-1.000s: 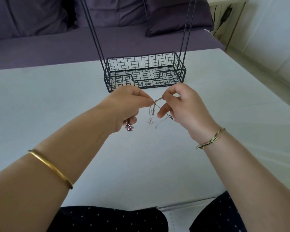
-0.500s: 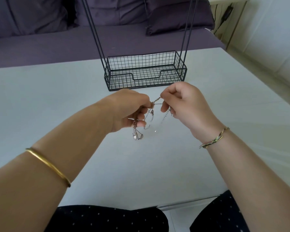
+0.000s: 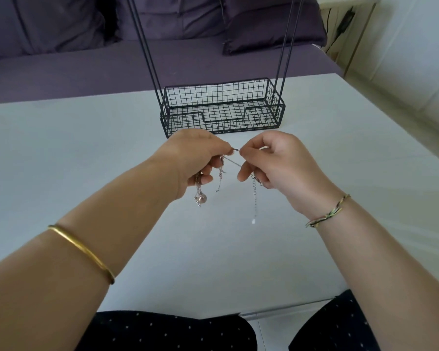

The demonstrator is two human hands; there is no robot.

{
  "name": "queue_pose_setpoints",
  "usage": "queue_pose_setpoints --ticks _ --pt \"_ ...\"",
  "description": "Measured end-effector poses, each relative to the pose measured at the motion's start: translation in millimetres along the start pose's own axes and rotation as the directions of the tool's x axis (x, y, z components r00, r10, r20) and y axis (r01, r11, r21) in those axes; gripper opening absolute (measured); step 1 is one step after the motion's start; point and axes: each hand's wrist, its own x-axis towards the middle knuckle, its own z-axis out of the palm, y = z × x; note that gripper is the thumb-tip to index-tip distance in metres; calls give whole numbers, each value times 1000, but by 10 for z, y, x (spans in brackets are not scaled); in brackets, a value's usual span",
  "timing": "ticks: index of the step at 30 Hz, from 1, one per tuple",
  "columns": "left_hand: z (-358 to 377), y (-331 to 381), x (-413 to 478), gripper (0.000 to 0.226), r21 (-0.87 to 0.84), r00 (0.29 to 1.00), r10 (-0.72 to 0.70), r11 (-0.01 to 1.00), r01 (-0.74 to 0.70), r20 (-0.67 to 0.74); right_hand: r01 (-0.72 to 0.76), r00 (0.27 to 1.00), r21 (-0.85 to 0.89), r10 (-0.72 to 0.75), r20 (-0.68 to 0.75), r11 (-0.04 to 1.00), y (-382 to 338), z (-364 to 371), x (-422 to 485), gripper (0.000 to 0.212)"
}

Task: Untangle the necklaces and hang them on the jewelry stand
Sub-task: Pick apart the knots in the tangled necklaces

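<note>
On the left, the left hand (image 3: 198, 158) holds its share of the necklaces (image 3: 222, 171) up off the bench (image 3: 86, 153), its fingers (image 3: 224, 147) pinched on a short strand at the top and the lower ones curled round a bunch of chain. A pendant (image 3: 200, 197) now dangles clear beneath that hand; a second ago it was tucked up near the palm.

In the middle the knot looks looser than it was, with one thin strand drawn slantwise between the two hands and a short end hanging free.

To the right, the right hand (image 3: 276, 163) pinches the other end of that top strand, nearly tip to tip with the left, and grips more chain in its curled lower fingers. From it an extender chain (image 3: 254, 198) has dropped out, hanging straight down, where before it was bunched in the cluster.

I'd say the tangle is starting to give, but the chains are not yet separate. Nothing visible hangs on the jewelry stand (image 3: 223, 107), just beyond the hands.
</note>
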Motion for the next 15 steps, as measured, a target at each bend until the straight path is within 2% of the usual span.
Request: queue_pose_setpoints --ticks 11,15 --pt "17 -35 6 11 82 992 105 992 -100 -70 -37 999 -1 37 10 999 -9 -10 -6 15" --pt "21 -39 11 15 78 992 104 992 -99 -67 -58 998 -16 58 -15 998 4 -19 9 12"
